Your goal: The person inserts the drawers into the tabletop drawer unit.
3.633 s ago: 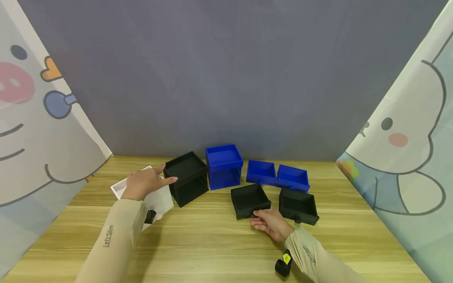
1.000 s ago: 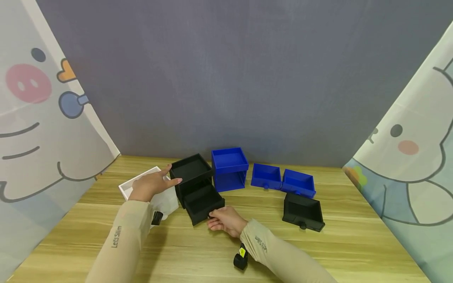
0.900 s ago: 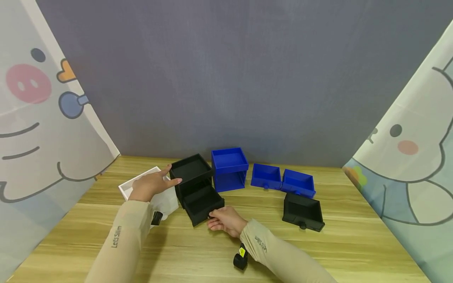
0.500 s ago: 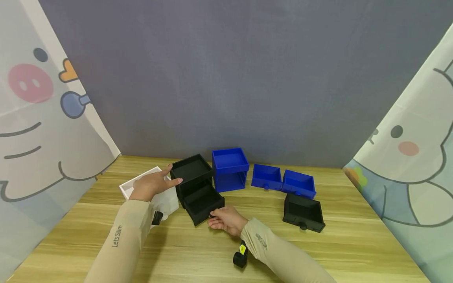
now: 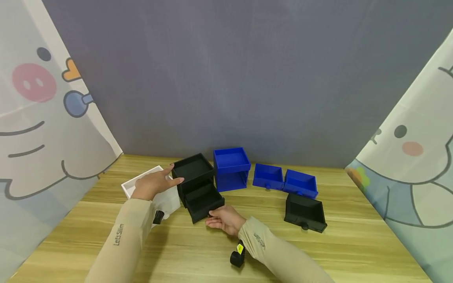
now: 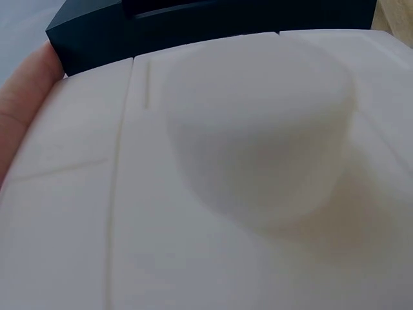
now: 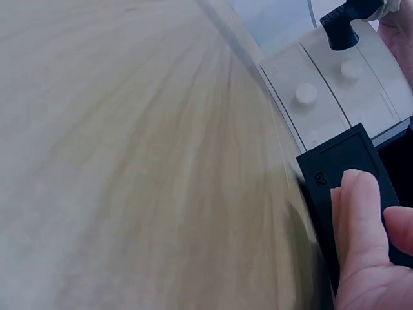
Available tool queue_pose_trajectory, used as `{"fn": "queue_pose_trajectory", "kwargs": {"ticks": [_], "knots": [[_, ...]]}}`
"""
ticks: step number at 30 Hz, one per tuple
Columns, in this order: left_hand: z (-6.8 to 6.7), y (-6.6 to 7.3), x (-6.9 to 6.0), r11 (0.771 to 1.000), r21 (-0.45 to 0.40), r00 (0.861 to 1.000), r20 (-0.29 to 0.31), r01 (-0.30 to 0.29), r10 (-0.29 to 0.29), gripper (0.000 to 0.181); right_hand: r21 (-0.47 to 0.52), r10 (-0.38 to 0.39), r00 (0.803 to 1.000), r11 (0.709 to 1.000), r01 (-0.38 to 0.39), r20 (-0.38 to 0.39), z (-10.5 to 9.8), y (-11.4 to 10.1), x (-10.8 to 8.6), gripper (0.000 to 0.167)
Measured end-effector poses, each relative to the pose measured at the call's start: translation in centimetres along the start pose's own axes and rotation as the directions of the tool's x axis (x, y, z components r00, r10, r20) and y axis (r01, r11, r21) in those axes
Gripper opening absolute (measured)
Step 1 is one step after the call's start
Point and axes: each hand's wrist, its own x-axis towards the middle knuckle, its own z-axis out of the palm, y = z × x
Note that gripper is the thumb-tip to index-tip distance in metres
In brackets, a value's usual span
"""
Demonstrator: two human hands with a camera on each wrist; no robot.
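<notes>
In the head view a black cabinet [image 5: 192,168] stands left of the middle, with a black drawer [image 5: 204,201] sticking partly out of its lower opening. My left hand [image 5: 153,184] rests against the cabinet's left side, thumb and forefinger spread at its top edge. My right hand [image 5: 226,220] pinches the knob at the drawer's front. The right wrist view shows the fingers [image 7: 362,219] against the dark drawer front [image 7: 339,161]. Below my left hand is a white cabinet [image 5: 170,202], partly hidden; its white knob [image 6: 258,129] fills the left wrist view.
A blue cabinet [image 5: 231,159] stands right of the black one. Two blue drawers [image 5: 268,177] and another black drawer [image 5: 305,212] lie to the right on the wooden table [image 5: 198,255]. A grey backdrop [image 5: 226,78] rises behind.
My right hand has brought the black drawer from the right into the cabinet's lower opening; lately it has gone slightly further in. My left hand has stayed at the cabinet.
</notes>
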Motion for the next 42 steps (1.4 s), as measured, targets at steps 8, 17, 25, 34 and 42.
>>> {"fn": "queue_pose_trajectory", "kwargs": {"ticks": [8, 17, 25, 34, 42], "knots": [[0.0, -0.1, 0.1, 1.0, -0.013, 1.0, 0.001, -0.011, 0.011, 0.092, -0.108, 0.044, 0.999, 0.993, -0.044, 0.004, -0.2, -0.4, 0.6, 0.013], [0.1, 0.0, -0.1, 1.0, -0.017, 1.0, 0.001, -0.001, 0.001, 0.092, -0.122, 0.063, 0.998, 0.99, -0.063, -0.01, -0.6, -0.9, 1.0, 0.016], [0.2, 0.2, -0.2, 1.0, -0.011, 1.0, -0.008, 0.009, -0.009, 0.091, -0.018, 0.035, 0.997, 0.999, -0.036, -0.062, -0.4, -0.2, 1.0, 0.022], [0.0, 0.3, -0.3, 1.0, -0.02, 1.0, -0.005, 0.017, -0.017, 0.09, 0.076, -0.049, 0.991, 0.995, 0.058, -0.122, -0.1, 0.2, 0.7, 0.018], [0.1, 0.3, -0.3, 1.0, -0.014, 1.0, -0.007, 0.014, -0.015, 0.091, 0.084, -0.077, 0.983, 0.992, 0.092, -0.168, 0.2, 0.3, 0.9, 0.014]]}}
